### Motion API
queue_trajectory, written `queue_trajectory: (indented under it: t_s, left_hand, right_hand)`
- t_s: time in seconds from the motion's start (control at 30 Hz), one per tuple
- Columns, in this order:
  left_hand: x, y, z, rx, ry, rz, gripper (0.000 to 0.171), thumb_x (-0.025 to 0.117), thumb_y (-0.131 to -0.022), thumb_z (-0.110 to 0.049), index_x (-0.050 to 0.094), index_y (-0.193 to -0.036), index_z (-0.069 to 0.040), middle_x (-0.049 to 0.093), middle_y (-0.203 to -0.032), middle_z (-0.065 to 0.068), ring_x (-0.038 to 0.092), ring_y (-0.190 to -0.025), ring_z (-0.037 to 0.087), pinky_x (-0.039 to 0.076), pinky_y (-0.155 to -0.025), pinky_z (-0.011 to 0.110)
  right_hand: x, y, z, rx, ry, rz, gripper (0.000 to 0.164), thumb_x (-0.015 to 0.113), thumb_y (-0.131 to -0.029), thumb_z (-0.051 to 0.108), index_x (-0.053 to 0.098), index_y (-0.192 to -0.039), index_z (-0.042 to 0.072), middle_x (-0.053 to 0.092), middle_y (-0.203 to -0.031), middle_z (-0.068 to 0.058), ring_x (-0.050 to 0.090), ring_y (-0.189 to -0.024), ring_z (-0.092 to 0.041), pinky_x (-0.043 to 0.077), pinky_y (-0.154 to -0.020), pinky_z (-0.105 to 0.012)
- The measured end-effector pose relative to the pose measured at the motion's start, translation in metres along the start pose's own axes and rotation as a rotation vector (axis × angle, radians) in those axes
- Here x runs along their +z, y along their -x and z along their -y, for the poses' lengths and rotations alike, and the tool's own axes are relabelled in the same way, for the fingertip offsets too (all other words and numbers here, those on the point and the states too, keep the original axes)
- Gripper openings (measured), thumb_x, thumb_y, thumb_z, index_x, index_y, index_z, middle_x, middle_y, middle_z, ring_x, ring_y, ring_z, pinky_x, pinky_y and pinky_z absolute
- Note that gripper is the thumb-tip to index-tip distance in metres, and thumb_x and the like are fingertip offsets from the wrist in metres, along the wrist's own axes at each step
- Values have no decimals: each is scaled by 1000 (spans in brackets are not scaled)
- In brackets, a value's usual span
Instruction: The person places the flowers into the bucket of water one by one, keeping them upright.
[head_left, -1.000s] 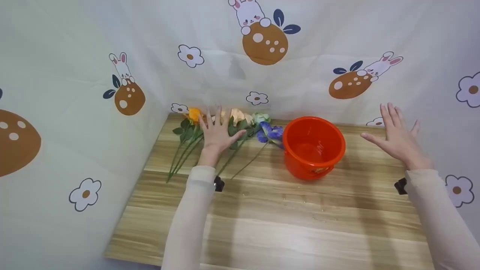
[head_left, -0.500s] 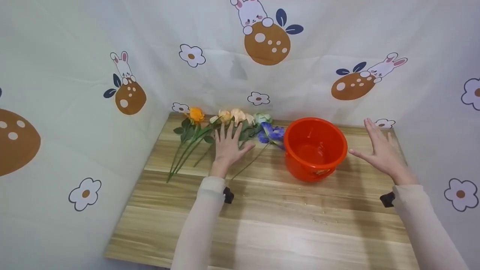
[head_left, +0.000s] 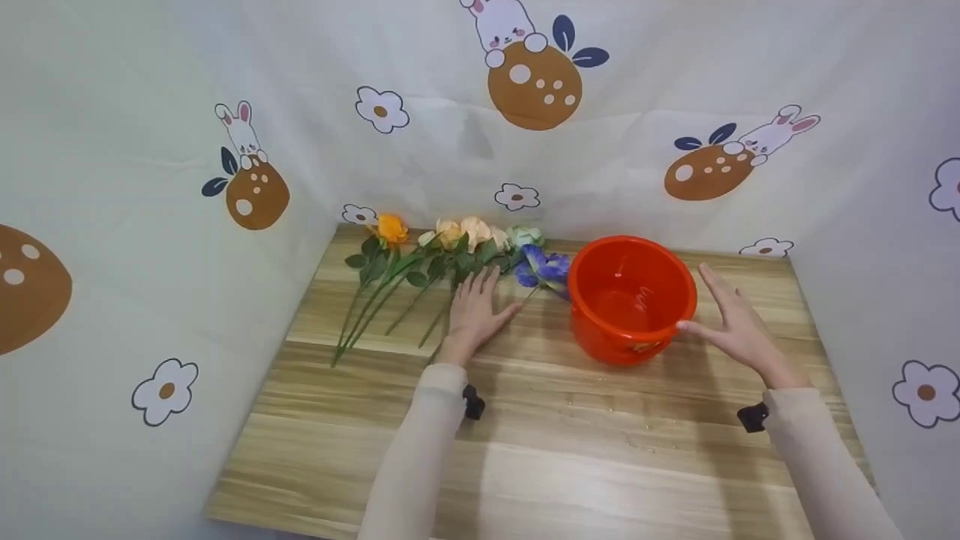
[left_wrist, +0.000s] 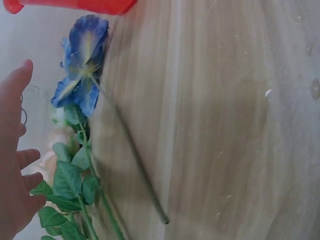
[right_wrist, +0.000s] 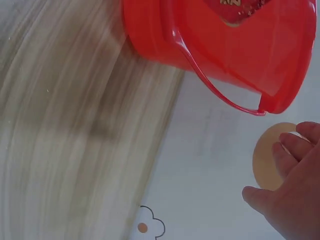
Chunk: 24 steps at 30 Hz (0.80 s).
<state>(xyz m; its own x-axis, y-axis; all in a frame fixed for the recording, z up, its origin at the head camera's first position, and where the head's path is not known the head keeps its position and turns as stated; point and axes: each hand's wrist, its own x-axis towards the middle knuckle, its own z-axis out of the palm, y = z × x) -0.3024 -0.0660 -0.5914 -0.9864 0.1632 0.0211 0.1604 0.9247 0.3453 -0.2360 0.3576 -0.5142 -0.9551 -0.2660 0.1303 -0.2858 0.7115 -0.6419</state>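
Note:
A red bucket (head_left: 630, 300) stands upright toward the back of the wooden table, its thin handle (right_wrist: 215, 90) hanging down the side. Left of it lie several artificial flowers: an orange one (head_left: 391, 229), cream ones (head_left: 474, 231), a pale green one (head_left: 524, 238) and a blue-purple one (left_wrist: 82, 62) beside the bucket. My left hand (head_left: 474, 309) hovers over the stems with fingers spread, holding nothing. Just right of the bucket's rim is my right hand (head_left: 731, 330), fingers extended and thumb apart; the right wrist view shows it separated from the bucket.
Wet drops dot the wooden table (head_left: 600, 465) in front of the bucket. A pale curtain (head_left: 420, 165) printed with rabbits and flowers hangs behind and along both sides. Each wrist carries a small black device (head_left: 752, 417).
My left hand has moved right and nearer to me across the flower stems. My right hand has come left and down, closer to the bucket. Bucket and flowers have stayed in place.

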Motion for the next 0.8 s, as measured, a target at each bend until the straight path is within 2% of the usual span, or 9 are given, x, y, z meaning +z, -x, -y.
queue_trajectory:
  t_s: [0.17,0.3,0.43,0.57,0.7,0.8]
  left_hand:
    - [13,0,-3,28,68,4,85,56,-92,-63,29,-157,-15,39,-157,17,36,-146,39,32,-120,52]
    - [20,2,-3,11,159,14,83,59,-92,-59,30,-157,-16,41,-156,16,41,-143,36,38,-116,51]
    - [25,2,-4,-34,234,44,79,62,-92,-57,32,-156,-21,42,-157,12,44,-142,33,41,-114,48]
    - [30,0,-5,-49,293,59,72,63,-93,-54,39,-153,-24,50,-152,10,49,-138,31,43,-112,46]
    - [34,-3,-4,-40,377,49,66,67,-93,-45,45,-150,-21,58,-144,10,56,-131,29,46,-110,44]
    - [36,-6,-4,-9,493,49,62,70,-93,-33,48,-147,-13,63,-137,14,61,-124,30,49,-107,43]
  right_hand:
    - [9,1,-1,25,-39,12,93,76,-87,35,22,-159,12,21,-165,-20,18,-149,-49,10,-117,-73]
    - [16,1,-2,49,-72,3,92,77,-87,35,25,-159,13,21,-165,-18,19,-150,-47,19,-111,-77]
    - [19,1,-4,54,-113,-18,92,78,-87,31,24,-159,15,19,-166,-16,15,-152,-46,17,-113,-76]
    - [21,2,-5,57,-145,-33,91,78,-87,28,23,-159,17,18,-167,-14,14,-152,-45,16,-114,-76]
    - [21,2,-5,60,-164,-30,91,78,-87,27,23,-159,18,18,-167,-14,15,-152,-46,16,-113,-76]
    - [21,3,-3,76,-174,-26,91,78,-87,26,23,-159,19,18,-167,-12,15,-152,-45,16,-113,-76]
